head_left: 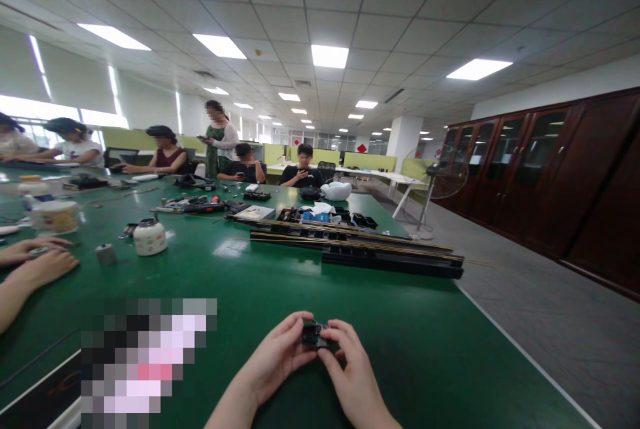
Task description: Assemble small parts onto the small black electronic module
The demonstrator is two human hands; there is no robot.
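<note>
A small black part (315,336) with some metallic bits on top is held just above the green table (240,302), between my two hands. My left hand (285,352) grips its left side, thumb below and fingers at the upper edge. On the right side, the fingers and thumb of my right hand (345,356) close on the same part. Fingers cover both ends of it, and its fine details are too small to tell.
Long black rails (393,262) with thin rods lie beyond my hands. A white jar (150,237) and a grey cylinder (105,255) stand left, near another person's hands (47,262). A blurred-out device (45,392) lies front left. Tools (195,204) and seated people are farther back.
</note>
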